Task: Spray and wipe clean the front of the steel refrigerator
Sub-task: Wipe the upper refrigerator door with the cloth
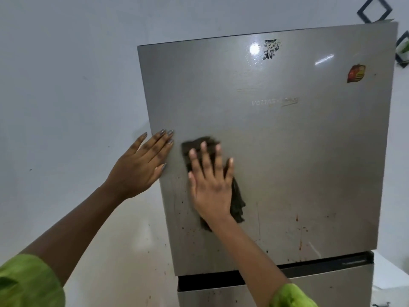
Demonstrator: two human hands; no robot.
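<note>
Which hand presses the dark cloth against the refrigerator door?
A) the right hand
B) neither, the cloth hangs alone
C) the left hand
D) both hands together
A: the right hand lies flat on the cloth, pressing it to the refrigerator door, while the left hand rests bare at the door's left edge.

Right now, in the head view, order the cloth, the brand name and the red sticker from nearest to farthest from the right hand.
1. cloth, under the right hand
2. brand name, higher up, middle
3. red sticker, top right
</note>
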